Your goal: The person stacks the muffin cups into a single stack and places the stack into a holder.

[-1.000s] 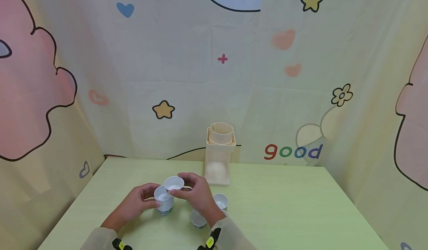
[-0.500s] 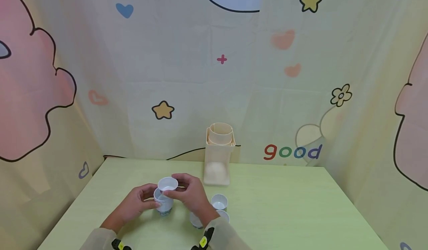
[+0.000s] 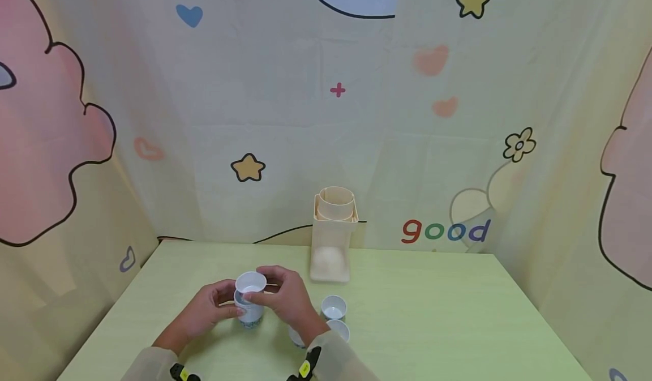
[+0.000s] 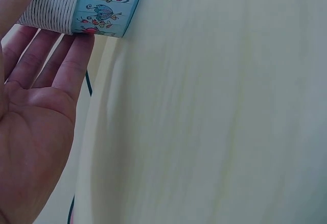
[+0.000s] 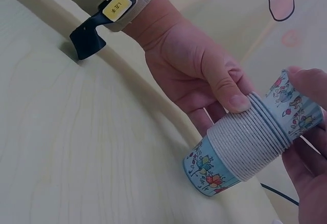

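Stack of paper cups [image 3: 251, 315] at left, near half of the surface [image 3: 433, 313]; left hand [image 3: 204, 313] pinches its side, grip set thumb against fingers. Right hand [image 3: 287, 299] has its grip pinching a single cup [image 3: 251, 283] right at the stack's mouth, depth inside unclear. Loose cups [image 3: 334, 308] sit to the right, one partly behind right wrist. Beige holder [image 3: 331, 251] stands far, by printed backdrop [image 3: 300, 98].

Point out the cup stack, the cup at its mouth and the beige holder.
Cup stack [image 5: 248, 143], right wrist view, stacked rims.
Cup at its mouth [image 5: 295, 106], right wrist view, printed wall.
Beige holder [image 3: 330, 238], head view, front wall.
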Motion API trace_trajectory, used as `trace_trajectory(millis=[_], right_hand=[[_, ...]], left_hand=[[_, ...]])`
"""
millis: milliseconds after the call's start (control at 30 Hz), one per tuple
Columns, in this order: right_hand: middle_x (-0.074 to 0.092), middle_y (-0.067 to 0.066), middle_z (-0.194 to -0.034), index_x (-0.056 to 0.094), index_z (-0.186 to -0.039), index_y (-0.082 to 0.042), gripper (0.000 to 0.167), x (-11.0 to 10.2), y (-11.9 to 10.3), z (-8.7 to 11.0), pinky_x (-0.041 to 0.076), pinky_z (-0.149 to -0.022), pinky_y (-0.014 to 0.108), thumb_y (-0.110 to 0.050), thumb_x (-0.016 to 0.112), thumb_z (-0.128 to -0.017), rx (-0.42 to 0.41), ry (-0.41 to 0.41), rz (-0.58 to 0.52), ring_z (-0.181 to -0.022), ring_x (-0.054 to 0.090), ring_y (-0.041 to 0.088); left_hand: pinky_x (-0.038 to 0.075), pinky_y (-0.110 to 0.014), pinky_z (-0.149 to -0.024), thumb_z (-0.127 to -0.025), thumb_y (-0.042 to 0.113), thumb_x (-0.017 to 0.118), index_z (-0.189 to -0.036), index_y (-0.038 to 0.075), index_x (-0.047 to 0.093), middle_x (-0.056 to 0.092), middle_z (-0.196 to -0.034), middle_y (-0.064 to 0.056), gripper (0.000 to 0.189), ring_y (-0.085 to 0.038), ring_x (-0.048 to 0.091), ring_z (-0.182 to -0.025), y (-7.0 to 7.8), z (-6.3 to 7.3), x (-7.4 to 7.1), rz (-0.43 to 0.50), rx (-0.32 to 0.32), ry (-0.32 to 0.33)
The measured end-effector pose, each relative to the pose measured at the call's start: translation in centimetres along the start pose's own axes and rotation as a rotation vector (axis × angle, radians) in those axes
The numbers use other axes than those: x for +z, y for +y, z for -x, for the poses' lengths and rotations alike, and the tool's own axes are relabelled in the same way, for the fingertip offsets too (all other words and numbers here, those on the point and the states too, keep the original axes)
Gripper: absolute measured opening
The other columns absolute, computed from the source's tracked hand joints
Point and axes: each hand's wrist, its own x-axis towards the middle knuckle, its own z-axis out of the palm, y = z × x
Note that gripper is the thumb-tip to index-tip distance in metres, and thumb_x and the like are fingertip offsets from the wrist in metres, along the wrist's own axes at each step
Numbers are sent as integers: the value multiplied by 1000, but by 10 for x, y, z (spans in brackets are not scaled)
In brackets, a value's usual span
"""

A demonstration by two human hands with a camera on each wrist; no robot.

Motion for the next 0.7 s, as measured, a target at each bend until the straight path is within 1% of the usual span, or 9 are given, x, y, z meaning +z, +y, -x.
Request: trace_trajectory(millis=[200, 400, 533, 700], right_hand=[[75, 5, -115, 70, -126, -10, 50, 1, 3, 0, 61, -90, 29, -19, 89, -81, -2, 2, 38, -103, 73, 16], [74, 5, -118, 70, -127, -10, 50, 2, 4, 2, 61, -92, 32, -19, 88, -82, 19, -7, 46, -106, 72, 18], [74, 6, -121, 68, -129, -8, 51, 2, 5, 3, 60, -94, 34, -18, 88, -82, 32, -20, 47, -109, 72, 20], [73, 5, -124, 67, -131, -8, 54, 2, 6, 3, 60, -95, 35, -19, 88, -82, 35, -33, 53, -110, 71, 20]], left_hand=[[58, -28, -97, -88, 24, 82, -141, -2, 55, 61, -139, -25, 64, -39, 60, -128, -2, 0, -1, -2, 24, -6], [58, -27, -97, -88, 23, 82, -139, -3, 55, 61, -139, -25, 63, -37, 61, -127, -1, 0, -1, -3, 28, -7], [58, -27, -97, -88, 23, 82, -139, -2, 56, 61, -139, -25, 62, -37, 61, -127, 0, 0, 0, -2, 27, -11], [57, -26, -97, -88, 24, 82, -138, -1, 57, 62, -138, -24, 61, -36, 61, -126, -1, 0, -1, -11, 31, -4]])
